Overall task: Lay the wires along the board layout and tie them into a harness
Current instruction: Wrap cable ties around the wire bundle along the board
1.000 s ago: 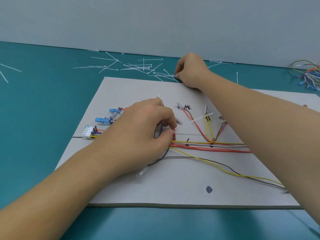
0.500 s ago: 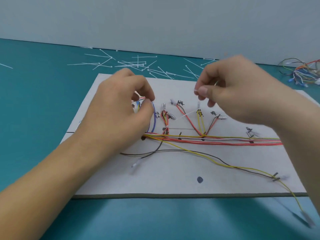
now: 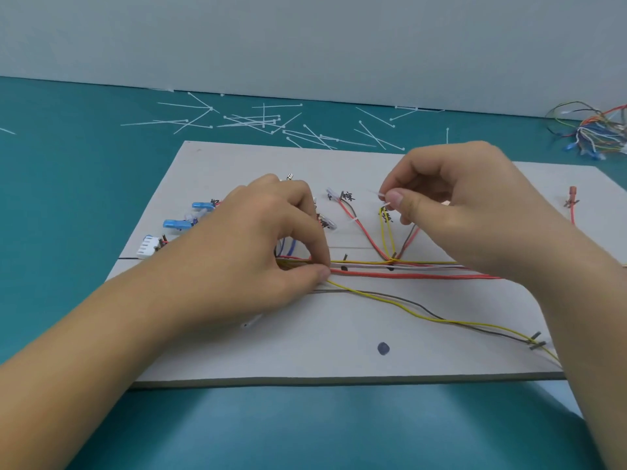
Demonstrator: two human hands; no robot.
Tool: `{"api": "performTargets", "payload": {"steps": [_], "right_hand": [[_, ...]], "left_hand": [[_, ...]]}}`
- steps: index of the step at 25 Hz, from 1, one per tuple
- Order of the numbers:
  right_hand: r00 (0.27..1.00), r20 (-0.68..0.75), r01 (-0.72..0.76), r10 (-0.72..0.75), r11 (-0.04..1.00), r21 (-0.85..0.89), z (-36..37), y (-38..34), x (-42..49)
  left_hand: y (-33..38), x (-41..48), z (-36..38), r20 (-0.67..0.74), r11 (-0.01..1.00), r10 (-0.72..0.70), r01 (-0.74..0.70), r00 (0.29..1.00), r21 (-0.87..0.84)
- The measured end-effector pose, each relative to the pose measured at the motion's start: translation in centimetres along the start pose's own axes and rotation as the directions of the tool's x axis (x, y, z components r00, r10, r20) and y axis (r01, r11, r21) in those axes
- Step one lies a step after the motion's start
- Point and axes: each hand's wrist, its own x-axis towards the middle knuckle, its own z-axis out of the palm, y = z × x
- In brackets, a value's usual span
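Note:
A grey layout board (image 3: pixel 339 334) lies on the teal table. A bundle of red, yellow and white wires (image 3: pixel 407 271) runs left to right across its middle, with branches rising to labelled spots. My left hand (image 3: pixel 264 252) pinches the bundle near its left end between thumb and forefinger. My right hand (image 3: pixel 451 205) hovers above the yellow branch (image 3: pixel 386 239) and pinches a white cable tie (image 3: pixel 381 195) at its fingertips. A loose yellow wire and a brown wire (image 3: pixel 441 317) trail toward the board's right front corner.
Several loose white cable ties (image 3: pixel 264 122) lie scattered behind the board. A tangle of spare coloured wires (image 3: pixel 597 134) sits at the far right. Blue terminals (image 3: pixel 178 223) and a white connector (image 3: pixel 147 247) rest at the board's left. A red wire end (image 3: pixel 572 205) lies at the right.
My right hand picked a cable tie from the pile behind the board and brought it back over the wires. My left hand lifted, then settled lower, pinching the bundle.

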Motion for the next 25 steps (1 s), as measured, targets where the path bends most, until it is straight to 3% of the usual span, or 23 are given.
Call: {"api": "performTargets", "payload": {"steps": [6,15,19,25], "right_hand": [[0.999,-0.014,0.038,-0.036,0.984,0.173,-0.8,-0.1,-0.4],[0.984,0.178,-0.032,0.024,0.999,0.039,-1.1,-0.3,-0.6],[0.942,0.326,-0.058,0.081,0.995,-0.080,-1.1,-0.6,-1.1],[0.925,0.366,-0.061,0.100,0.991,-0.117,-0.8,-1.1,-1.3]], "left_hand": [[-0.1,0.1,0.1,-0.002,1.000,0.006,-0.006,1.000,-0.012],[0.4,0.0,0.0,0.012,0.999,0.032,-0.032,0.999,-0.010],[0.6,-0.2,-0.6,0.038,0.999,-0.036,0.036,0.999,-0.012],[1.4,-0.8,-1.8,0.153,0.997,0.001,0.012,0.988,-0.082]]}}
